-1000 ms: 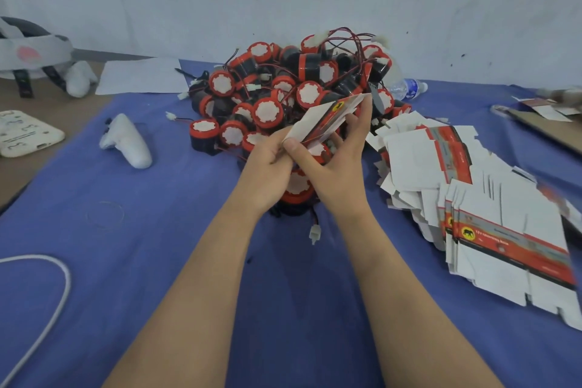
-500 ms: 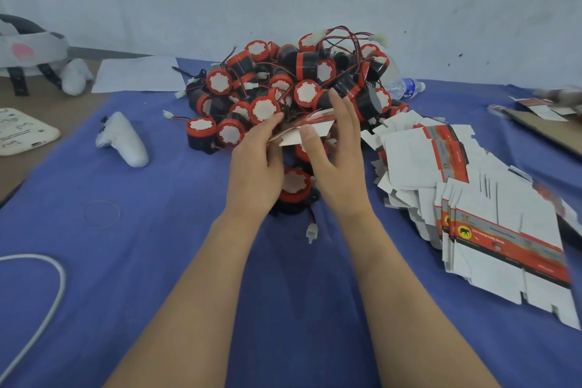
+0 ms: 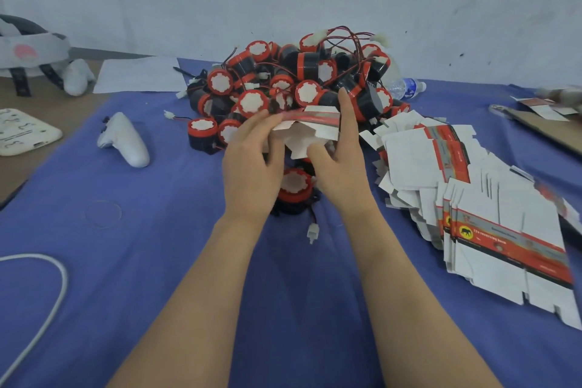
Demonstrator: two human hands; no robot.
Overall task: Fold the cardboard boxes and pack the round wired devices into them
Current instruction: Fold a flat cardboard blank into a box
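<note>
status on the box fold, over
Left hand, right hand both grip one cardboard box, partly opened. Nothing packed yet. Loose round device lies beneath the hands.

Box (image 3: pixel 315 127): white card, red-grey band, half opened, flaps loose, gripped between left hand (image 3: pixel 252 167) and right hand (image 3: pixel 340 167), just before heap.
Devices (image 3: pixel 293 79): heaped black drums, red rims, white faces, red-black wires tangled on top.
Lone device (image 3: pixel 294 187): face up below hands, white plug (image 3: pixel 312 233) trailing nearer.
Flat boxes (image 3: pixel 472 198): unfolded, fanned in loose stack at right.
</note>
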